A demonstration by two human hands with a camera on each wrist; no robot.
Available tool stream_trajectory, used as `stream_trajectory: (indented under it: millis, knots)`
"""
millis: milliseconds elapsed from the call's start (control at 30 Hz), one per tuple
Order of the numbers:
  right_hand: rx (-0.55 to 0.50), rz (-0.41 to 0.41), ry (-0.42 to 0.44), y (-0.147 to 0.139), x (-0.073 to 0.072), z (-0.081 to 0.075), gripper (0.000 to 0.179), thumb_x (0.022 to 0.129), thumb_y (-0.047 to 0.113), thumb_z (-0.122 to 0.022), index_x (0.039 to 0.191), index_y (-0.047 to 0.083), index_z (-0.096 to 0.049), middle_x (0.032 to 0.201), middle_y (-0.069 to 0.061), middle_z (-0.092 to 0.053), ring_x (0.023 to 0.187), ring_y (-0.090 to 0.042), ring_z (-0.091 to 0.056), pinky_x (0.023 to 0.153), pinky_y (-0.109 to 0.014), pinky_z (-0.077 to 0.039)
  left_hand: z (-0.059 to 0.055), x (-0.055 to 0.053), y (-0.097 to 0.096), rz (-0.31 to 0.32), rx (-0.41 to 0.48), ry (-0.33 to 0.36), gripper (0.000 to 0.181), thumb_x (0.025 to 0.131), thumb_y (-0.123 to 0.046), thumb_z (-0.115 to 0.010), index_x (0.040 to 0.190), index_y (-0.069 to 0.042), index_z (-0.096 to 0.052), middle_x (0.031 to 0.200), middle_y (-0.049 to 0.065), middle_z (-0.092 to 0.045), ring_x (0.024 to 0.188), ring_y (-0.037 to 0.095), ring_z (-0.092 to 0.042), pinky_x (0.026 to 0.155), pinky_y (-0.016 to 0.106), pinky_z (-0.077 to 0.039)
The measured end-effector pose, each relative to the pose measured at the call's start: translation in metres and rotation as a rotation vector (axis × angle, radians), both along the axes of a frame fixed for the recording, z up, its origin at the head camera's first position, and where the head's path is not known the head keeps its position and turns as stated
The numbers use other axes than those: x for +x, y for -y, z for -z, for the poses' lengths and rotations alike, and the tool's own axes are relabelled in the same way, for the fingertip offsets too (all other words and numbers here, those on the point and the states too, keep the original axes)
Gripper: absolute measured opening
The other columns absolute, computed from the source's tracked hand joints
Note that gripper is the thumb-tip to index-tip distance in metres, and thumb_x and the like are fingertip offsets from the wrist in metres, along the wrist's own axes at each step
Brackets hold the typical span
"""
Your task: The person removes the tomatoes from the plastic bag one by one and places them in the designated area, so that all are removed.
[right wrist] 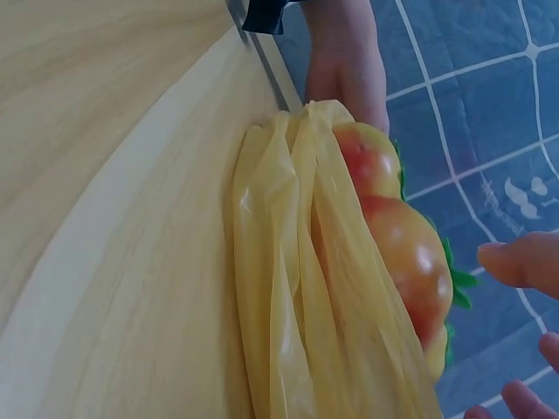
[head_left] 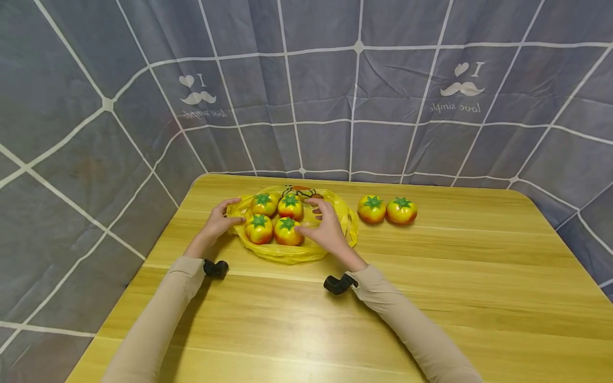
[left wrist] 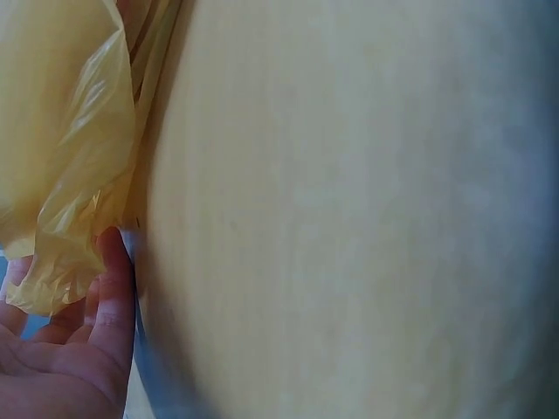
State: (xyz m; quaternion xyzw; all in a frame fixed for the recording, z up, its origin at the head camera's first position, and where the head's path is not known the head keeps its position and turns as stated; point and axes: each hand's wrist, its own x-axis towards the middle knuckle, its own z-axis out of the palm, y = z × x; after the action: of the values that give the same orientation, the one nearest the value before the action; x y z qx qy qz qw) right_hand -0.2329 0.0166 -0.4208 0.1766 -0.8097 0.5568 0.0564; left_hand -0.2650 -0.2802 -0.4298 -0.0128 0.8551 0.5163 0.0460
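The left sleeve (head_left: 155, 319) and the right sleeve (head_left: 412, 327) are of beige cloth, both long and slightly wrinkled. At the cuffs (head_left: 192, 267) sit a left black device (head_left: 216, 268) and a right black device (head_left: 338, 285), each with a bent, rounded shape.

Four fruits (head_left: 283, 233) seemingly in bag (head_left: 287, 256); pair (head_left: 390, 211) right.
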Motion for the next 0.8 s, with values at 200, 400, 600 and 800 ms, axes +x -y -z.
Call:
stream_trajectory:
  millis: [200,400,600,800]
  knots:
    - [0.015,-0.009,-0.011,0.009,0.0,0.001,0.07,0.071,0.012,-0.083,0.133,0.004,-0.05,0.131,-0.022,-0.047,0.116,-0.04,-0.05,0.099,-0.049,-0.045,0.0,0.0,0.0,-0.003,0.001,0.0,0.065,0.087,-0.001,-0.062,0.146,-0.002,-0.034,0.152,0.024,-0.029,0.126,0.036,-0.04,0.105,0.041,-0.038]
    - [0.033,-0.012,-0.015,0.016,0.0,0.003,0.072,0.07,0.013,-0.083,0.133,0.004,-0.049,0.131,-0.023,-0.047,0.117,-0.039,-0.049,0.097,-0.05,-0.046,0.001,-0.001,0.002,-0.001,-0.001,-0.001,0.064,0.088,-0.001,-0.062,0.146,-0.002,-0.035,0.152,0.023,-0.03,0.125,0.035,-0.042,0.092,0.023,-0.041]
    - [0.074,-0.004,-0.015,0.02,0.0,0.006,0.072,0.071,0.017,-0.084,0.133,0.006,-0.05,0.128,-0.021,-0.049,0.117,-0.035,-0.05,0.095,-0.046,-0.048,0.001,0.0,0.001,0.002,0.009,0.002,0.065,0.087,-0.001,-0.062,0.146,-0.002,-0.034,0.152,0.023,-0.03,0.126,0.035,-0.042,0.088,0.018,-0.04]
    - [0.116,-0.004,-0.017,0.023,0.003,0.008,0.072,0.07,0.022,-0.085,0.133,0.008,-0.051,0.126,-0.017,-0.052,0.111,-0.032,-0.052,0.091,-0.045,-0.048,0.001,0.0,0.0,0.007,0.015,0.003,0.066,0.087,-0.001,-0.063,0.147,-0.001,-0.034,0.153,0.024,-0.027,0.127,0.036,-0.041,0.09,0.021,-0.04]
